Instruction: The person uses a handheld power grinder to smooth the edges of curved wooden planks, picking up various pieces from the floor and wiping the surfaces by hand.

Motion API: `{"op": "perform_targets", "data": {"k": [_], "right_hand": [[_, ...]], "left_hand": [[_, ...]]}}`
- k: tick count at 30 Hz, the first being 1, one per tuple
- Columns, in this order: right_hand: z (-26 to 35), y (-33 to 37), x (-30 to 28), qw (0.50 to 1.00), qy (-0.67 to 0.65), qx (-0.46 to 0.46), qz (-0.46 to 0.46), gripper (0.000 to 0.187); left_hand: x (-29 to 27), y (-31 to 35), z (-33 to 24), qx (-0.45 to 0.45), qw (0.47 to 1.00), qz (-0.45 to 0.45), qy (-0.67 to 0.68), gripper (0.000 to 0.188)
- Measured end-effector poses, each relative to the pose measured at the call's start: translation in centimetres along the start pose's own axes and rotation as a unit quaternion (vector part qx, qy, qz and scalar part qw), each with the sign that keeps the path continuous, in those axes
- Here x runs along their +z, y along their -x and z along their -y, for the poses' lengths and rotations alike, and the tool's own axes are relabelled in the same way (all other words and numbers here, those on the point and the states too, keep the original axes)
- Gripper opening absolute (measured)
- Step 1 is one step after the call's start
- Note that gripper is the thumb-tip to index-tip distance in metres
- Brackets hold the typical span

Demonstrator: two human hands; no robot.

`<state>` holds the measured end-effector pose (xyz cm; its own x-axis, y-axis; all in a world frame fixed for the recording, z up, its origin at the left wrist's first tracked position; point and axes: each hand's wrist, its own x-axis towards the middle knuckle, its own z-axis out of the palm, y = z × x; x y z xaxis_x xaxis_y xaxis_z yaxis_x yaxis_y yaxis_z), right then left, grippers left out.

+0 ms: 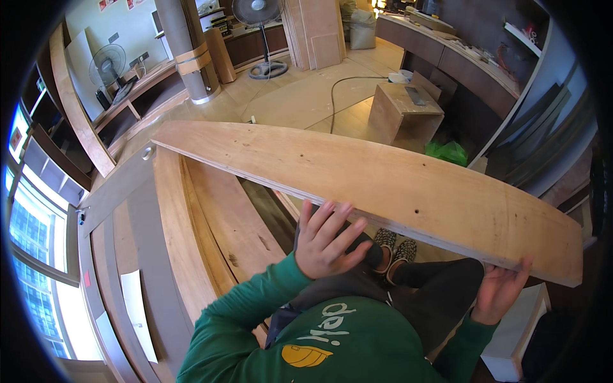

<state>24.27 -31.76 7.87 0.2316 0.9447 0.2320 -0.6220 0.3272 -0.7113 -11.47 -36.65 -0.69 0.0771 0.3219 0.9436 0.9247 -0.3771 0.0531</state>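
Note:
A long, pale wooden board (357, 169) with several small dark holes lies slantwise across the view, from the far left to the near right. My left hand (325, 246) is at its near edge, fingers stretched and apart, gripping nothing; whether the fingertips touch the edge I cannot tell. My right hand (497, 290) holds the board close to its right end, with the fingers partly hidden beneath it and the thumb at the edge. Under the board's left end are more long wooden planks (185, 230), set side by side.
A wooden box (402, 113) stands beyond the board, with a green plastic bag (447, 152) near it. A standing fan (260, 35) and a wrapped column (189, 57) are farther back. A white box (514, 338) sits at my right. Windows (38, 236) line the left.

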Motion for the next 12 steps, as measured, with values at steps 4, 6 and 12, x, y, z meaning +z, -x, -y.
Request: {"op": "perform_targets", "data": {"k": [4,6,12], "right_hand": [[2.2,0.1,2.1,0.997,0.032,-0.05,0.042,0.054],[2.7,0.1,3.1,0.996,0.033,-0.061,0.047,0.055],[5.5,0.7,7.7,0.974,-0.008,-0.101,0.203,0.06]], "left_hand": [[0.8,-6.6,-1.5,0.032,0.998,0.051,0.026,0.071],[0.1,-9.1,-2.1,0.0,0.997,0.081,0.019,0.068],[-2.2,-13.4,-0.1,0.06,0.998,0.008,0.028,0.061]]}}
